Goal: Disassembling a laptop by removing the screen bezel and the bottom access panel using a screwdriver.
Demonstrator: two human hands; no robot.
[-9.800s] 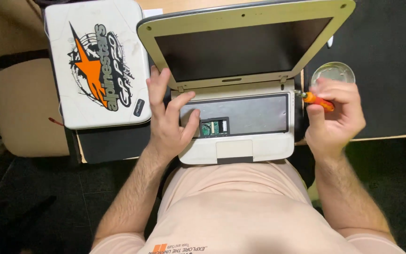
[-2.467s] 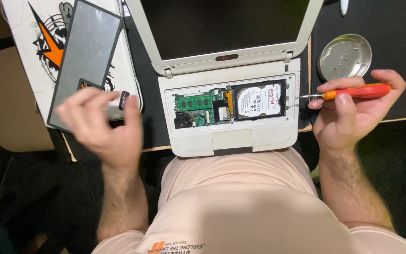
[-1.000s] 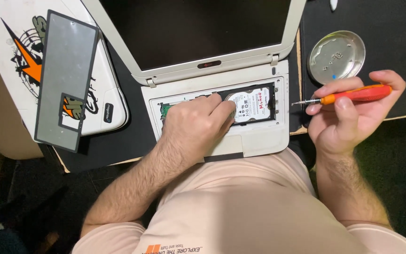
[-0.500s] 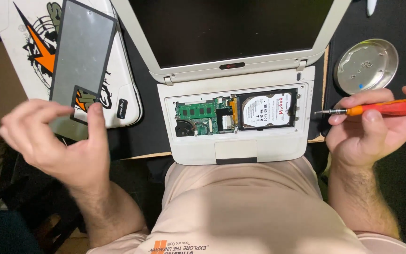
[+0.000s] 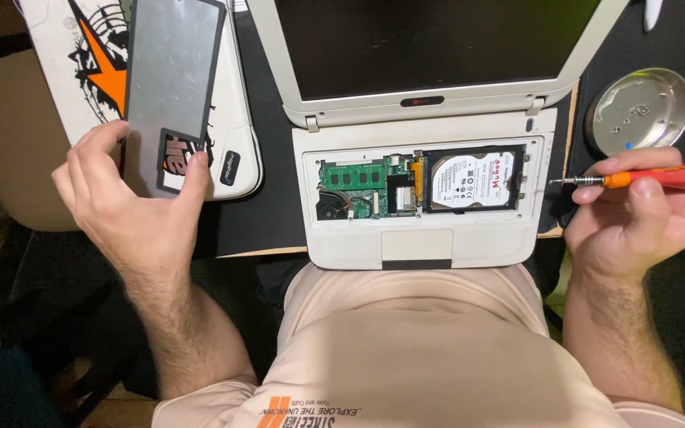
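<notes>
The right hand (image 5: 644, 218) is curled around a screwdriver (image 5: 652, 177) with an orange handle, gripped between thumb and fingers; its metal tip points leftward, toward the laptop (image 5: 422, 246), and ends just off the right edge of the laptop's base without touching it. The left hand (image 5: 132, 210) is spread wide and grasps nothing; its forefinger and thumb tip rest at the lower end of a grey panel (image 5: 172, 79), a flat keyboard-sized plate that lies face down on a white case (image 5: 235, 162) printed with an orange star; whether the fingers press the panel or only brush it I cannot tell.

The laptop lies between the two hands, nearer the right one; its lid stands open away from the person and its keyboard bay is bare, showing a green board (image 5: 354, 174) on the side toward the left hand and a silver drive (image 5: 473, 178) on the side toward the right hand; the trackpad sits below them, closest to the person's body. Beyond the right hand, just past the screwdriver, a round metal dish (image 5: 660, 103) sits on the dark bench (image 5: 271, 214); the case and panel lie beyond the left hand, well apart from the right. The laptop's front edge overhangs the bench toward the person's lap.
</notes>
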